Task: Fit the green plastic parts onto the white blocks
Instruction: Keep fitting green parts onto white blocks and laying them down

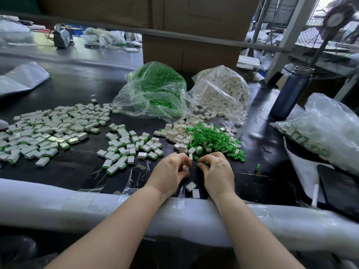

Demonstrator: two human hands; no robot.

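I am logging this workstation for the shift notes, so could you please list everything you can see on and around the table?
Green parts bag: one, clear plastic, back centre.
White blocks bag: one, clear, right of the green bag.
Loose green parts: many, heap ahead of the hands.
Plain white blocks: many, left of that heap.
Fitted blocks: many, white with green edges, spread left.
Two white blocks: near table edge, between the wrists.
Bottle: one, dark blue, right.
Bag of blocks: one, clear, far right.
Fan: one, back right.
Left hand: holds a white block.
Right hand: pinches a green part.
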